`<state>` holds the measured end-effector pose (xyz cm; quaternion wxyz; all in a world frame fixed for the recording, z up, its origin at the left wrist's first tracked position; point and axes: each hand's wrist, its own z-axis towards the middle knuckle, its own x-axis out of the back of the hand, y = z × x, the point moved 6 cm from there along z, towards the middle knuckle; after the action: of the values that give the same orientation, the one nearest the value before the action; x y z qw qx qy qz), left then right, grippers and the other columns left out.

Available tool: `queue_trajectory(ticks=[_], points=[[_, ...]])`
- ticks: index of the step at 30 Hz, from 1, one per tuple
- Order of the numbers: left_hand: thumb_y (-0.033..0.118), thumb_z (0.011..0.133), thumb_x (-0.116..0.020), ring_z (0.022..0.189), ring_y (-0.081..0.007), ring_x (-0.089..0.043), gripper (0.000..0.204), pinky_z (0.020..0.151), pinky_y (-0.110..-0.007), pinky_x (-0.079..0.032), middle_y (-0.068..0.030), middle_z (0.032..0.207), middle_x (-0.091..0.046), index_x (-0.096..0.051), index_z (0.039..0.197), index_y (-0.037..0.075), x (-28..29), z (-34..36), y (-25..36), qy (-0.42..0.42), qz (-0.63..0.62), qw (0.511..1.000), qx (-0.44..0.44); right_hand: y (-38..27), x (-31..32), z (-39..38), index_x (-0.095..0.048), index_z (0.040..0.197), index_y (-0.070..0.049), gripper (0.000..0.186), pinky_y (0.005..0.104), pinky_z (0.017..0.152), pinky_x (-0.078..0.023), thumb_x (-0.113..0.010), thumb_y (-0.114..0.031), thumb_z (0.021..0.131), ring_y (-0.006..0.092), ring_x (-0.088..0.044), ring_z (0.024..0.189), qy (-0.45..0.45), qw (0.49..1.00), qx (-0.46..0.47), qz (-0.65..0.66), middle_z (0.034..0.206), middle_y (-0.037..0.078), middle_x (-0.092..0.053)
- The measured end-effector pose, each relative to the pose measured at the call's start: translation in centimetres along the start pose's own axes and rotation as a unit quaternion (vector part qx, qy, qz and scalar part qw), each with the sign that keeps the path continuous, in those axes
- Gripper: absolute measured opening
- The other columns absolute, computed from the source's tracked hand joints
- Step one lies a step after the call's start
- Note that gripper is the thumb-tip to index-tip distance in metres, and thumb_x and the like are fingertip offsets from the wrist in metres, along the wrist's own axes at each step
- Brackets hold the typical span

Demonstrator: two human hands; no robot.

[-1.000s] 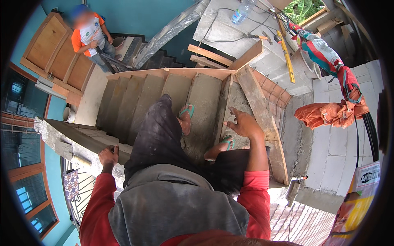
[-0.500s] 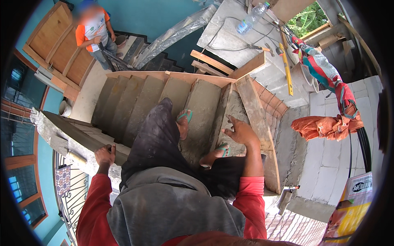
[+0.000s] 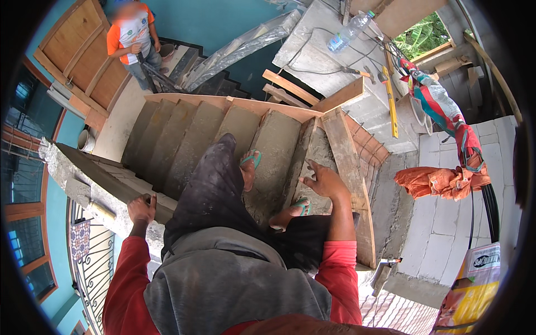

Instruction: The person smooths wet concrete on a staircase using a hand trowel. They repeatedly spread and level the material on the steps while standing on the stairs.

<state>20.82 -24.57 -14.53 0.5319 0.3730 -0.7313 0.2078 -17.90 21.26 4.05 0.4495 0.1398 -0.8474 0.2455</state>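
- Both hands are planted out to the sides, and the person is crouched near the top of a grey, freshly cemented concrete staircase [image 3: 195, 139] that drops away toward the upper left.
- Left hand [image 3: 141, 209] is curled shut on the top of the rough grey concrete side wall [image 3: 84, 178] running along the left of the steps, fingers wrapped over its edge. Can't make out anything else in that hand.
- Right hand [image 3: 324, 181] is open, fingers spread, palm pressed flat on the cement of the top step, just beside the long wooden formwork plank [image 3: 346, 167] on the staircase's right edge.
- Red long sleeves on both arms, grey top, dark baggy trousers filling the middle of the view.
- Feet are in turquoise flip-flops [image 3: 251, 162]: one on a step a bit further down, the other tucked close to the right hand.
- Right of the plank there's a brick edge, then a white block wall [image 3: 446, 234] with an orange cloth bundle [image 3: 441, 181] lying on it.
- Up on the concrete slab: a clear plastic water bottle [image 3: 350, 32], a yellow spirit level [image 3: 391, 103] and some loose cables.
- Another person in an orange and white shirt [image 3: 131, 36] stands at the bottom of the stairs, well apart, next to a brown wooden door [image 3: 72, 44].
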Motion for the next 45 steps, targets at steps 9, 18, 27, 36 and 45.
queue_trajectory(ticks=[9, 18, 27, 36, 45], points=[[0.055, 0.104, -0.05, 0.096, -0.0355, -0.074, 0.052, 0.101, -0.046, -0.047, -0.0164, 0.092, -0.078, -0.081, 0.103, 0.014, -0.5, 0.2, -0.3, 0.017, 0.014, 1.0, -0.001, -1.1, 0.3, 0.2, -0.046, 0.157, 0.0, 0.078, 0.0503, 0.107, -0.05, -0.071, -0.042, 0.096, 0.0486, -0.065, 0.121, -0.004, 1.0, 0.004, 0.005, 0.127, 0.034, -0.068], [0.056, 0.104, -0.05, 0.097, -0.0355, -0.074, 0.052, 0.104, -0.047, -0.047, -0.014, 0.096, -0.079, -0.08, 0.1, 0.014, -0.8, 0.2, -0.4, 0.015, 0.022, 1.0, 0.003, -0.7, 0.4, -0.1, -0.047, 0.156, -0.001, 0.077, 0.0497, 0.106, -0.051, -0.072, -0.042, 0.096, 0.0473, -0.066, 0.122, 0.01, 1.0, 0.005, -0.018, 0.126, 0.034, -0.069], [0.057, 0.104, -0.048, 0.101, -0.0339, -0.074, 0.053, 0.11, -0.048, -0.044, -0.0135, 0.099, -0.079, -0.08, 0.105, 0.015, -0.4, 0.2, -0.1, -0.017, 0.018, 1.0, 0.016, -0.3, 0.5, -0.4, -0.048, 0.156, -0.002, 0.078, 0.0501, 0.101, -0.053, -0.073, -0.046, 0.097, 0.0475, -0.068, 0.117, 0.032, 0.999, 0.009, -0.016, 0.121, 0.034, -0.071], [0.058, 0.103, -0.049, 0.103, -0.0329, -0.074, 0.053, 0.109, -0.046, -0.045, -0.0143, 0.101, -0.079, -0.081, 0.11, 0.016, -0.6, 0.2, -0.1, -0.02, 0.043, 0.999, 0.02, -1.0, 1.2, -1.4, -0.047, 0.156, -0.002, 0.074, 0.0511, 0.107, -0.049, -0.071, -0.038, 0.096, 0.047, -0.063, 0.125, 0.002, 1.0, -0.023, -0.01, 0.13, 0.033, -0.067], [0.057, 0.103, -0.05, 0.102, -0.0322, -0.074, 0.051, 0.102, -0.044, -0.048, -0.0135, 0.101, -0.08, -0.081, 0.107, 0.016, -1.1, 0.5, -0.4, -0.011, 0.046, 0.999, 0.008, -0.7, 1.2, -1.1, -0.04, 0.159, -0.001, 0.078, 0.0521, 0.104, -0.051, -0.072, -0.037, 0.097, 0.0494, -0.065, 0.119, 0.086, 0.996, 0.009, 0.037, 0.128, 0.035, -0.066]])
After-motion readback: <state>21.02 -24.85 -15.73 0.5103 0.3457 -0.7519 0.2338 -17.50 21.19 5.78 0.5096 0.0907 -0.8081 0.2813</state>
